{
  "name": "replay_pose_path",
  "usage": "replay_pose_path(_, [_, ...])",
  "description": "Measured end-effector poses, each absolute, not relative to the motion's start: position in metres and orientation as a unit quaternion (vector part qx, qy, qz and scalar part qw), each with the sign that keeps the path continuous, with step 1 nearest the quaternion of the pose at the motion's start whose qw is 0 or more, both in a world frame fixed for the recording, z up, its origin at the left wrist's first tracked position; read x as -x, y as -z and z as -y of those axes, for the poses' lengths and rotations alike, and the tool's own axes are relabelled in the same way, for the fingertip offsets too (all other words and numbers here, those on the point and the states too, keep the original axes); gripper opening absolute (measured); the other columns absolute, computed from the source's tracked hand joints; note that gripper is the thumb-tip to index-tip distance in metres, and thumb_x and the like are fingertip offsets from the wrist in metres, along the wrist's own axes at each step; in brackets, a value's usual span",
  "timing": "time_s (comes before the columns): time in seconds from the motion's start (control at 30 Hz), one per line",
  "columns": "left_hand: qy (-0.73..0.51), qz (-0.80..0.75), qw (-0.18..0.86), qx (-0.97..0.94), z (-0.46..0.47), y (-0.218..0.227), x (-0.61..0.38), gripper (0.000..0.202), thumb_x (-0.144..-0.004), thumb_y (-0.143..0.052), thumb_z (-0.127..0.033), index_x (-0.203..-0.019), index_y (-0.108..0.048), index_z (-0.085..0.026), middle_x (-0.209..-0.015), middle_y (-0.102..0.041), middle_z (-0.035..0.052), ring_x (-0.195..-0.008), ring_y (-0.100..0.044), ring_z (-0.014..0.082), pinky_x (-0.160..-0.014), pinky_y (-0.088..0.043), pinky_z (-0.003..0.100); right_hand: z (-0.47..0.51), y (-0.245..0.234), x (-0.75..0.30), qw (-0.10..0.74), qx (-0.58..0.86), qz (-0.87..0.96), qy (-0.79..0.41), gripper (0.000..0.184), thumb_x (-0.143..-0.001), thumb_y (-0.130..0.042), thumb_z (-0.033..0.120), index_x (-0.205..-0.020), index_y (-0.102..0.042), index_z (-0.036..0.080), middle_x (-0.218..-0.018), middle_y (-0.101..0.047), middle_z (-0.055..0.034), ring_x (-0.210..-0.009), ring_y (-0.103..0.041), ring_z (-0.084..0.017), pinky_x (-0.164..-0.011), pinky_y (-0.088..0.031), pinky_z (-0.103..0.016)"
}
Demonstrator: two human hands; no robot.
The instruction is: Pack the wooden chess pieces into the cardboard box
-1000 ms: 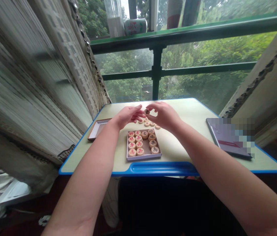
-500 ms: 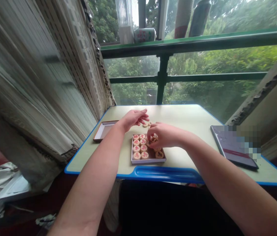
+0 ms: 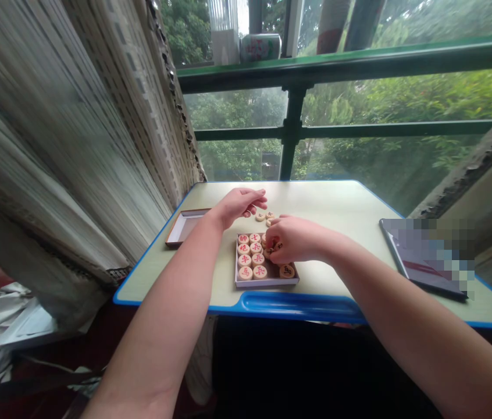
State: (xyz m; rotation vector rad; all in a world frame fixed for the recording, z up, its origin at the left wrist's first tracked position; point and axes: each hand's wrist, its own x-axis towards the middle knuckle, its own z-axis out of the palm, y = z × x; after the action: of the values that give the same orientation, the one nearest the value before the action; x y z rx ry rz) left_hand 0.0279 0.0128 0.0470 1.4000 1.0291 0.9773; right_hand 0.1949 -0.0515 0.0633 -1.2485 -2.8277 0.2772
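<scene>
A shallow grey box (image 3: 267, 283) near the table's front edge holds several round wooden chess pieces (image 3: 250, 258) with red and black characters. My right hand (image 3: 295, 240) rests over the box's right half, fingers curled and pinched on a piece among the others. My left hand (image 3: 239, 204) hovers just behind the box with fingers stretched out, next to a few loose pieces (image 3: 266, 216) on the table.
The box lid (image 3: 184, 226) lies at the table's left edge. A dark flat book or tablet (image 3: 424, 257) sits at the right. The pale table (image 3: 342, 208) has a blue rim and a front groove. Curtains hang left, a green window rail with cans stands behind.
My right hand has come down from the loose pieces behind the box onto the box itself. My left hand stayed by the loose pieces.
</scene>
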Motion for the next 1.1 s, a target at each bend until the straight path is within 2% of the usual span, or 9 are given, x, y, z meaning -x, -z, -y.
replay_pose_path(0.17, [-0.411,-0.437,0.537,-0.593,-0.0119,-0.0479,-0.0283,0.03,-0.075,-0.065,-0.039,-0.076,-0.064,-0.009,-0.072,-0.066,0.0091,-0.046,-0.043,0.004,-0.043,-0.027,0.019,0.0557,-0.0639,-0.1903,-0.002,0.419,0.905,-0.069,0.013,-0.06,-0.062,0.028,-0.07,-0.069,0.022,-0.074,-0.067,-0.0049,-0.07,-0.058,-0.019,-0.056,-0.041,-0.027])
replay_pose_path(0.37, [-0.418,-0.429,0.534,-0.597,-0.0103,-0.0483,-0.0289,0.029,-0.075,-0.065,-0.038,-0.075,-0.064,-0.009,-0.071,-0.066,0.0084,-0.045,-0.042,0.0035,-0.043,-0.026,0.02,0.0577,-0.0592,-0.1873,0.0,0.425,0.904,-0.033,0.018,-0.059,-0.065,0.028,-0.075,-0.07,0.022,-0.073,-0.066,-0.0067,-0.073,-0.059,-0.022,-0.051,-0.037,-0.027])
replay_pose_path(0.57, [-0.411,-0.429,0.532,-0.604,-0.0122,-0.0472,-0.0282,0.028,-0.075,-0.065,-0.037,-0.075,-0.064,-0.01,-0.072,-0.066,0.0086,-0.046,-0.04,0.0035,-0.043,-0.026,0.019,0.059,-0.0599,-0.187,-0.003,0.434,0.9,-0.033,0.023,-0.059,-0.065,0.028,-0.081,-0.069,0.022,-0.076,-0.066,-0.0076,-0.072,-0.059,-0.022,-0.051,-0.035,-0.027])
replay_pose_path(0.87, [-0.405,-0.436,0.521,-0.612,-0.0111,-0.048,-0.0282,0.028,-0.075,-0.064,-0.038,-0.075,-0.063,-0.01,-0.071,-0.065,0.0081,-0.046,-0.039,0.0035,-0.043,-0.025,0.019,0.0573,-0.058,-0.1851,-0.008,0.446,0.894,-0.038,0.018,-0.061,-0.063,0.028,-0.077,-0.07,0.023,-0.076,-0.067,-0.007,-0.068,-0.058,-0.02,-0.052,-0.036,-0.027])
replay_pose_path(1.1, [-0.442,-0.44,0.501,-0.601,-0.0133,-0.0478,-0.0282,0.024,-0.075,-0.064,-0.035,-0.074,-0.062,-0.011,-0.067,-0.063,0.0044,-0.043,-0.037,0.0022,-0.041,-0.024,0.018,0.0556,-0.0585,-0.1856,-0.022,0.448,0.893,-0.038,0.025,-0.062,-0.059,0.028,-0.084,-0.071,0.024,-0.079,-0.067,-0.0053,-0.07,-0.057,-0.019,-0.051,-0.034,-0.026])
